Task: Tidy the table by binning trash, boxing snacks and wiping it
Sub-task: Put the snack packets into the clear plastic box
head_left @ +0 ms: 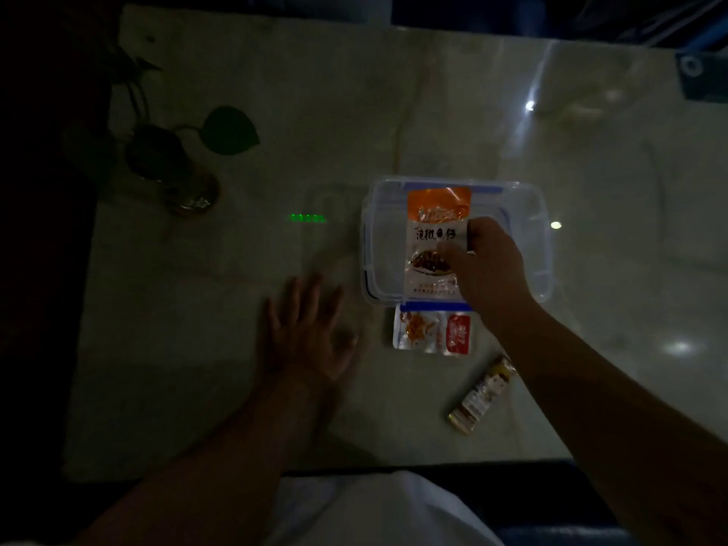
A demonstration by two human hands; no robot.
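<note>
While lowering the orange snack packet (437, 230) into the clear box (528, 238), right hand (488, 266) pinching it, left hand (311, 329) spread flat on bench (236, 348); could snag on rim and slide out.

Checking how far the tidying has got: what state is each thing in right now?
Clear box: open, lid off.
Orange snack packet: held over the box.
Right hand: pinches the orange packet.
Left hand: open, fingers spread, above the table.
Red-and-clear packet: lying on the table.
Snack bar: lying on the table.
</note>
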